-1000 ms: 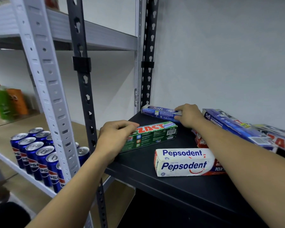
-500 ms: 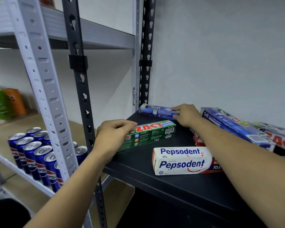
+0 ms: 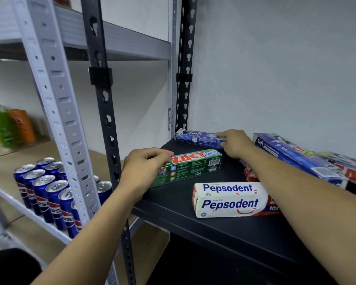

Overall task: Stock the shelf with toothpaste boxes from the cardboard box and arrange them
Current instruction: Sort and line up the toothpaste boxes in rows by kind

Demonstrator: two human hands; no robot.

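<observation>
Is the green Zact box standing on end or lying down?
Lying down: the green Zact box rests lengthwise on the black shelf, left hand gripping its left end.

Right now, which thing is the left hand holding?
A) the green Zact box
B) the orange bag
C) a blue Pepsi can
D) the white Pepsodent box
A: the left hand curls its fingers round the end of the green Zact box on the black shelf, while the right hand holds the blue Safi box behind it.
</observation>
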